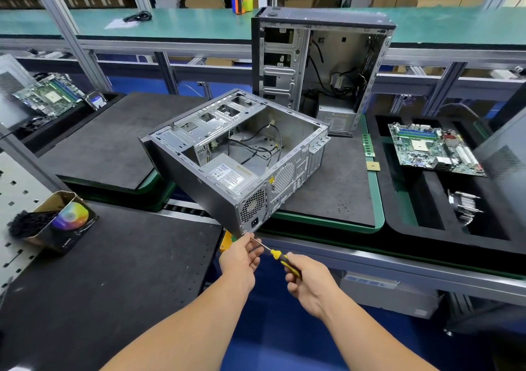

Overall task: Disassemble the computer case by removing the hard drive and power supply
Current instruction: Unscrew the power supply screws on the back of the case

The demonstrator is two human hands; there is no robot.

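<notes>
An open grey computer case (199,154) lies on its side on a black mat, its rear corner overhanging the table edge. Its power supply (227,175), with a white label, sits in the near corner, and black cables run across the case floor. My right hand (306,282) grips the yellow-and-black handle of a screwdriver (280,258). The screwdriver tip points at the case's lower rear corner near the power socket. My left hand (242,258) pinches the metal shaft close to the tip. No hard drive can be made out inside this case.
A second open case (321,69) stands upright behind. Motherboards lie at the right (435,148) and the far left (48,94). A heatsink (462,207) sits in a black foam tray. A cardboard box (67,220) rests on the near-left mat.
</notes>
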